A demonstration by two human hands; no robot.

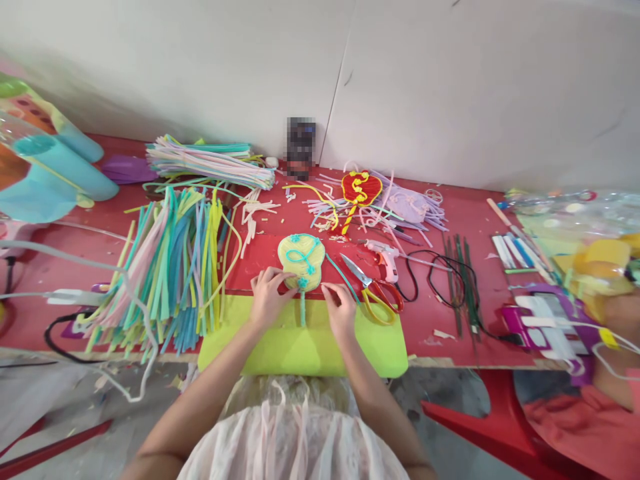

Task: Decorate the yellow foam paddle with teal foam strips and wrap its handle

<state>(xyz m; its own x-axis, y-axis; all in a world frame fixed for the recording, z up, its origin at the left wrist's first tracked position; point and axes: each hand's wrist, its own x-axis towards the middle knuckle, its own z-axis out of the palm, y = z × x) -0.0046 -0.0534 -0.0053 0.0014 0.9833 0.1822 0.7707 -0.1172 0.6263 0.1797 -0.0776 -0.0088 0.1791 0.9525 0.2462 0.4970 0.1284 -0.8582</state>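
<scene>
In the middle of the head view lies a pale yellow fan-shaped craft piece made of pipe cleaners, with teal swirls, small teal flowers and a teal stem. My left hand grips its lower left edge between thumb and fingers. Just off the lower right edge, my right hand is closed in a pinch; whatever is between the fingertips is too small to make out. A loose teal pipe cleaner lies right of the fan. Beside it rest scissors with yellow and red handles. The stem reaches over a lime-green mat.
A large pastel pipe-cleaner bundle lies left, another bundle behind it. A red-and-yellow fan lies at the back. Right are a pink glue gun, black cable and purple power strip. Someone's arm shows far right.
</scene>
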